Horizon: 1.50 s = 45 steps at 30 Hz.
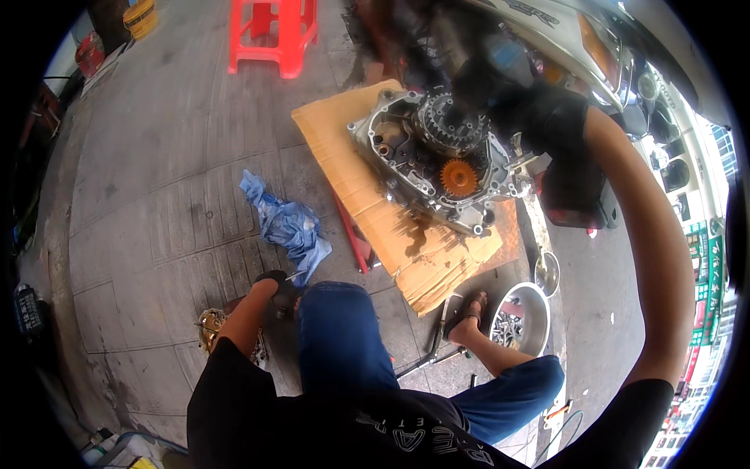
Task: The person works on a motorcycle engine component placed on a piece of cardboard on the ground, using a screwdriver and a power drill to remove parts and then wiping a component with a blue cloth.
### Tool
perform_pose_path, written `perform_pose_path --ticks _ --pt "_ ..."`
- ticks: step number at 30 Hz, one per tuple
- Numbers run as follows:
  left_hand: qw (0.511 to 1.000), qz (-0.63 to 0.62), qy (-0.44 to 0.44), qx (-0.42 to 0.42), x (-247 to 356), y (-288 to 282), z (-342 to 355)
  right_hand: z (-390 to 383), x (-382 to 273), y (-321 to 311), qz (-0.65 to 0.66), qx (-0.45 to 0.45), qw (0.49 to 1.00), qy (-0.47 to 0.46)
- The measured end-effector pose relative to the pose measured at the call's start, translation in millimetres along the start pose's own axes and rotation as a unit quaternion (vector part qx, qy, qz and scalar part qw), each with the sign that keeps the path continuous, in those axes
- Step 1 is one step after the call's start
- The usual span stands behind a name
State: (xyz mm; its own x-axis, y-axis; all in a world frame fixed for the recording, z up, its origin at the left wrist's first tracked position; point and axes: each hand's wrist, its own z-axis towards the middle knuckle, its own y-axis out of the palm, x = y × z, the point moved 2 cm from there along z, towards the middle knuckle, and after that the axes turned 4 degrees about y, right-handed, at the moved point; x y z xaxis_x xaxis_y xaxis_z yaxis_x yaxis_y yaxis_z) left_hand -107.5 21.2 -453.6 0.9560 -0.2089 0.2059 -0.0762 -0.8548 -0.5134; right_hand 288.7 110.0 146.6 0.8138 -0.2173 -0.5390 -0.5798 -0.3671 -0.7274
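1. While the right arm [664, 227] curves up the view's 3 o'clock side, the right hand [558, 121], black-gloved, sits at 2 o'clock, wrapped round a dark power tool [576, 195]; blur hides the separate fingers.
2. The power tool's blocky base hangs on that hand's 6 o'clock side, and its blurred front reaches toward 10 o'clock, over or beside a toothed drum [441, 125]; whether they touch, I cannot tell.
3. An open silver engine case [422, 184] lies at 1 o'clock on a sheet of brown cardboard [328, 133]. The toothed drum sits in its 12 o'clock part, with an orange-brown gear [458, 178] on the drum's 6 o'clock side.
4. At 8 o'clock, beside the left knee [336, 305], is the left hand [273, 283], also black-gloved. A thin shiny metal piece [296, 275] shows next to it; how far the fingers are closed, or on what, I cannot tell.
5. A crumpled blue cloth [285, 223] lies on the paving [172, 203] at 9 o'clock, near that hand.
6. Toward 4 o'clock, a metal basin [539, 320] holds small metal parts [506, 332], just beside a sandalled foot [469, 313].
7. A red plastic stool [273, 53] stands at 11 o'clock, well apart from both hands.
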Motion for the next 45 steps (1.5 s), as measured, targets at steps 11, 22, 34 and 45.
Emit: perform_pose_path --ticks 11,22,34,45 --pt "0.769 -0.361 0.321 0.418 56.9 -287.2 -271.4 13.8 -4.0 0.1 -0.069 -0.035 0.997 -0.023" --pt "0.776 -0.092 0.303 0.546 175.6 -429.9 -208.2 4.1 -16.0 -4.8 -0.087 -0.002 0.996 0.016" --pt "0.722 -0.039 0.243 0.646 192.5 -416.4 -175.5 -3.7 -30.0 1.0 -0.121 0.053 0.989 0.063" --pt "0.752 -0.026 0.321 0.575 174.7 -418.8 -187.1 0.0 -35.5 -7.8 -0.196 0.038 0.977 0.071"
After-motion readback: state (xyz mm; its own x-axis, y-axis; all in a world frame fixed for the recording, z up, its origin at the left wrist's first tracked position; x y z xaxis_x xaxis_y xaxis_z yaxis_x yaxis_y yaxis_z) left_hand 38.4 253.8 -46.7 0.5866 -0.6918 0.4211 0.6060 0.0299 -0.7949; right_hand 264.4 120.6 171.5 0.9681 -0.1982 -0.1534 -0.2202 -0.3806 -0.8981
